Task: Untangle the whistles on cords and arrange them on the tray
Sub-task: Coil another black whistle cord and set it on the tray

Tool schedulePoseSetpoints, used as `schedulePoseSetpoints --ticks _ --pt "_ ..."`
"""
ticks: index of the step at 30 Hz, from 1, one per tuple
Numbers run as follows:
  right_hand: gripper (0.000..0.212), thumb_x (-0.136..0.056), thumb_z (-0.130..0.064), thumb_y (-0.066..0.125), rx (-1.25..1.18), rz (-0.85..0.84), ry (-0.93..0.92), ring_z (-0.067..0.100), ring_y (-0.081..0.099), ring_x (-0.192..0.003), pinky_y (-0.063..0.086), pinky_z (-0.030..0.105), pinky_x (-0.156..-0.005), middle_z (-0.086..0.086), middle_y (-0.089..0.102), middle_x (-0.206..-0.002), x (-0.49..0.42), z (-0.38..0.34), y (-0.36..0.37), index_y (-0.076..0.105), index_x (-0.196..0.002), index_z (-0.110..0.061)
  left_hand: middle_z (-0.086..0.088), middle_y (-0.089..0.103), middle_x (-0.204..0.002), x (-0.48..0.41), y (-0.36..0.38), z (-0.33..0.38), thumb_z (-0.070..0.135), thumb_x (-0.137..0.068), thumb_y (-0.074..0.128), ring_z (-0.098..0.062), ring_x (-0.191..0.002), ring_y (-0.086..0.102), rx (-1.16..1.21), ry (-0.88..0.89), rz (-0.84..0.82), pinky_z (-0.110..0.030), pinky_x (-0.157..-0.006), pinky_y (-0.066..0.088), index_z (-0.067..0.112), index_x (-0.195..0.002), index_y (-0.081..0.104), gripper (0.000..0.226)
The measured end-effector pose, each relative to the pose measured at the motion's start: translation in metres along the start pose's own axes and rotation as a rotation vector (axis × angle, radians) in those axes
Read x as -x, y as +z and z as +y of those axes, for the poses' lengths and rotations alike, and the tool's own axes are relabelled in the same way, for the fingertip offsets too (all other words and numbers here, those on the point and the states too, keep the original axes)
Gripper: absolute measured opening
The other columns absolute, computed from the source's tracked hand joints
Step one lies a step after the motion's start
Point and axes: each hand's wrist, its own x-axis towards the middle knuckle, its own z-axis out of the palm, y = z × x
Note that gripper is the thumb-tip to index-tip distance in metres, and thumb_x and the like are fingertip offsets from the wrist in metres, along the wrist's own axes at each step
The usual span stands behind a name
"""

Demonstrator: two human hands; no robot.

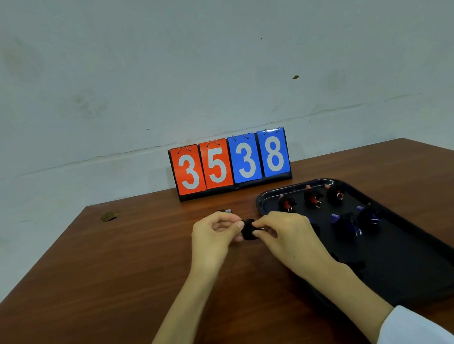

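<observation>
Cord bundle (249, 229) pinched between left hand (214, 238) and right hand (288, 237), whistle hidden.

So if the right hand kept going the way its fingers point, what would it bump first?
The right hand points left, toward the black cord bundle already pinched in its fingers. Just past that is the left hand, though depth is hard to judge.

We have a single head-worn view, facing forward and down across the table (120, 275) toward the wall (158, 68), hands close at lower centre, tray (431, 264) lower right.
</observation>
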Motion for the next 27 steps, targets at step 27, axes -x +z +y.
schedulePoseSetpoints --ticks 27 --pt "0.022 -0.082 -0.021 0.069 -0.093 -0.123 0.195 0.0 0.054 -0.075 0.036 0.001 -0.068 -0.002 0.071 -0.094 -0.0053 -0.0093 -0.0045 0.071 -0.104 -0.018 -0.001 0.069 -0.081 -0.0034 -0.0045 0.0027 -0.003 -0.081 0.064 -0.007 -0.07 0.064 0.047 -0.097 0.021 -0.018 -0.068 0.051 0.024 -0.122 0.038 0.055"
